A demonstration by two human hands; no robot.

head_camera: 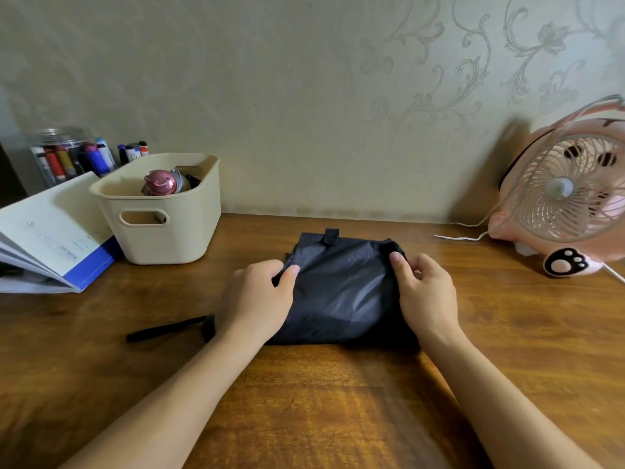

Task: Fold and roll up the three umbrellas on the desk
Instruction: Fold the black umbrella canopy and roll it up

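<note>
Cream plastic bin (182,238) at 10 o'clock: pink bottle (160,182) + dark bits inside. Clear jar (64,157) behind it: markers. Black umbrella (341,286) mid-desk (321,401), flattened, crinkly nylon; long axis 9–3, strap (165,330) trailing to 9, tab (331,235) at 12 edge. L hand (257,296) pinches left edge, R hand (426,292) pinches right corner.
</note>
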